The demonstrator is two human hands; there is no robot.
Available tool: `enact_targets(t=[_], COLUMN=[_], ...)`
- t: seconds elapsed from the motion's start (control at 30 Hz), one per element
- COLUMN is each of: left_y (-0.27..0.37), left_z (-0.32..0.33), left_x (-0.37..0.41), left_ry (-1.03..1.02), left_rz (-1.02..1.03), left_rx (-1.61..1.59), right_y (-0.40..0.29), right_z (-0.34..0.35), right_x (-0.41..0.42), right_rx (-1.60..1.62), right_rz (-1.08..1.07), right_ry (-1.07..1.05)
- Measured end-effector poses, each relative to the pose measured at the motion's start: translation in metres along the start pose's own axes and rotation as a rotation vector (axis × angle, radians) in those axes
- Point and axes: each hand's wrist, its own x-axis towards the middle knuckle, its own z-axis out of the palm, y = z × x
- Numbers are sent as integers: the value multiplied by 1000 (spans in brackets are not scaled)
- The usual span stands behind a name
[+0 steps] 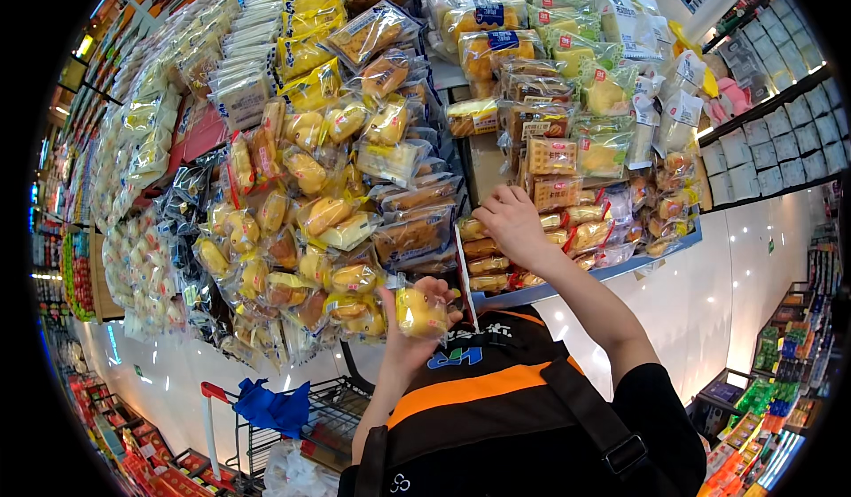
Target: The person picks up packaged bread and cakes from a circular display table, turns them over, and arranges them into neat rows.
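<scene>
My left hand [415, 317] holds a yellow bun in a clear wrapper [421, 312], in front of the heap of wrapped yellow buns [326, 214]. My right hand [508, 221] rests over long golden pastries in clear wrappers [488, 264], its fingers bent and at their left end; whether it grips one cannot be told. Just behind it stand packs of waffle-patterned biscuits [553, 158]. A white divider [463, 277] runs between the two sections. Left of it, packs of flat brown bread [415, 234] stand in a row.
A wire shopping cart [332, 397] with a blue cloth [271, 405] stands at the lower left. The blue-grey display edge [618, 267] runs at the right front. More wrapped bread [498, 45] fills the display's far part. Shelves of packaged goods [774, 148] stand at the right.
</scene>
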Motion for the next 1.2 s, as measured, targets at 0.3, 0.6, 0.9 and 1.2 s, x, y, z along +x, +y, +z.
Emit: enact_targets(t=[0.3, 0.6, 0.9, 1.2], left_y=[-4, -7, -14, -11], left_z=[12, 13, 20, 11], left_x=[1, 16, 39, 42], left_ry=[-295, -59, -83, 100], left_rz=[15, 20, 42, -26], left_rx=[111, 201, 358, 609], right_y=[-2, 4, -33, -11], right_z=[3, -4, -48, -48], right_x=[-3, -3, -31, -49], right_rx=[38, 97, 1067, 962], right_rz=[23, -23, 255, 348], right_ry=[106, 210, -95, -31])
